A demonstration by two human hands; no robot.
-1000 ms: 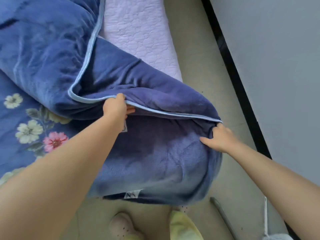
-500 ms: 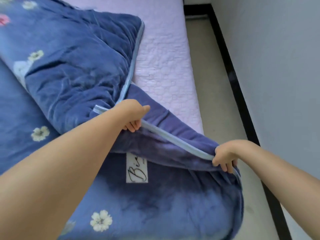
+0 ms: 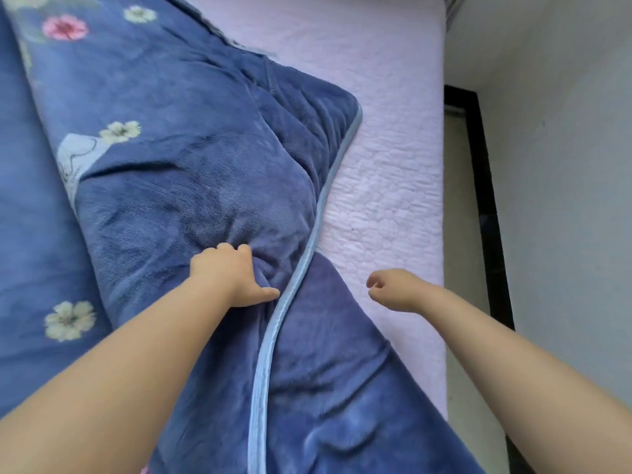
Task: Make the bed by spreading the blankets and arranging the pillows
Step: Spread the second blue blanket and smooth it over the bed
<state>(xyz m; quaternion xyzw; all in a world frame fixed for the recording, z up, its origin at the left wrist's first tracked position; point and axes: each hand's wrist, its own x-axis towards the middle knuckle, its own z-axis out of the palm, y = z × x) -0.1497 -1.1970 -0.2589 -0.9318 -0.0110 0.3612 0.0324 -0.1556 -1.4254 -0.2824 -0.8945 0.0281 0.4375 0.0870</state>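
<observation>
A thick blue fleece blanket [image 3: 191, 186] with a light blue piped edge [image 3: 273, 336] lies folded over itself on the bed. Its flowered side shows at the left. My left hand [image 3: 229, 277] grips a bunched fold of the plush blue fabric just left of the piping, thumb pointing toward the edge. My right hand [image 3: 396, 289] hovers over the bare quilted sheet beside the blanket's right corner, fingers loosely curled and holding nothing. No pillow is in view.
The pale lilac quilted mattress cover [image 3: 383, 138] lies uncovered along the right side of the bed. A narrow strip of floor [image 3: 458, 206] and a black skirting board [image 3: 485, 186] separate the bed from the grey wall [image 3: 564, 200].
Both hands have let go of the piped edge, and the lifted blanket part now lies on the bed. My left hand has taken hold of a fold; my right hand hangs free.
</observation>
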